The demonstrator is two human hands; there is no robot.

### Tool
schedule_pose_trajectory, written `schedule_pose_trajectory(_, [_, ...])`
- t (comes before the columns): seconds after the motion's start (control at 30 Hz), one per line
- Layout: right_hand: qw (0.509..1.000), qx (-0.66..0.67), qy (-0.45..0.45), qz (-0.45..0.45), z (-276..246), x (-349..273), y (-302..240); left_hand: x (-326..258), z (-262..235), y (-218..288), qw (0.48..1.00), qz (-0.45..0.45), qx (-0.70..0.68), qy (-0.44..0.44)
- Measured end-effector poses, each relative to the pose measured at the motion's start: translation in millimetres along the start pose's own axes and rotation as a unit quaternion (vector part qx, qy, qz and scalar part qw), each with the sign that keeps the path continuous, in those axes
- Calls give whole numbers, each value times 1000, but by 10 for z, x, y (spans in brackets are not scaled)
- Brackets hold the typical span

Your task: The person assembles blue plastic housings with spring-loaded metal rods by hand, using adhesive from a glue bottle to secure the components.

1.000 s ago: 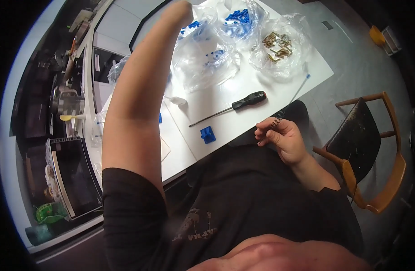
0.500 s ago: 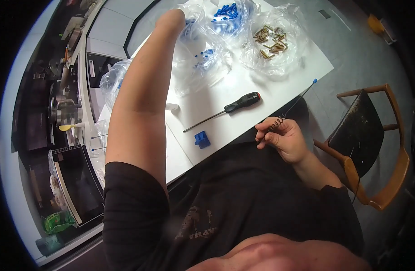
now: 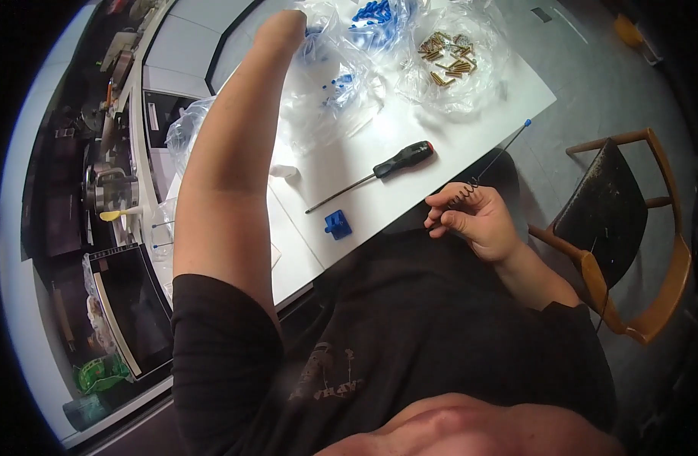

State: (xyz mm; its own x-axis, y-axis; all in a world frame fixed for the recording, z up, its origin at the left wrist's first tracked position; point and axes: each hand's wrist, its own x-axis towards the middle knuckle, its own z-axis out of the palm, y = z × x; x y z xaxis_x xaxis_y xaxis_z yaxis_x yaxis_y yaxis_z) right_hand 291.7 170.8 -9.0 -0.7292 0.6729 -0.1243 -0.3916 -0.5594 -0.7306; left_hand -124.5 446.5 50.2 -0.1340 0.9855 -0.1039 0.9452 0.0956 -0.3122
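Observation:
My left arm stretches across the white table point(image 3: 379, 205) to its far side. My left hand point(image 3: 283, 29) is at a clear plastic bag point(image 3: 318, 114) with small blue pieces in it; its fingers are hidden. At the table's near right edge, my right hand point(image 3: 486, 226) pinches a dark coiled wire spring point(image 3: 461, 199). From the coil a long thin straight end runs up and right to a blue tip point(image 3: 527, 122). A blue block-shaped plastic part point(image 3: 337, 224) lies near the table edge, beside a black-handled screwdriver point(image 3: 404, 159).
Another clear bag point(image 3: 471, 95) holds brass-coloured screws, next to blue pegs point(image 3: 373, 14). A small white piece point(image 3: 284, 172) lies by my left forearm. More thin blue-tipped wires point(image 3: 163, 225) lie at the left. A wooden chair point(image 3: 657, 281) with a dark seat stands at right.
The view has shifted slightly, so the table things appear a little higher and further left. My left hand stays at the bag; my right hand keeps its pinch on the spring.

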Motion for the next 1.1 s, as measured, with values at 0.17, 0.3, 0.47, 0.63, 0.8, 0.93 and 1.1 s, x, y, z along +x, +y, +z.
schedule_pose_trajectory(0.17, [1000,-14,-1,-24,80,-21,-8,-695,-513,-392,879,236,-398,113])
schedule_pose_trajectory(0.3, [994,-37,38,-91,138,-12,-59,-1115,-1043,316,946,76,-120,291])
schedule_pose_trajectory(0.47, [987,28,35,-152,314,-33,-160,-2736,-1807,1022,861,4,-470,197])
schedule_pose_trajectory(0.63, [970,34,-34,-238,660,-130,-260,-3694,-924,1177,591,87,-789,142])
schedule_pose_trajectory(0.8, [961,39,-59,-269,888,-213,-172,-4131,-546,1244,482,64,-867,114])
schedule_pose_trajectory(0.93, [947,-72,-71,-305,967,-181,-123,-4291,-497,1306,463,95,-873,121])
schedule_pose_trajectory(1.1, [932,-107,-73,-337,1072,-188,-72,-4355,-483,1339,490,91,-851,164])
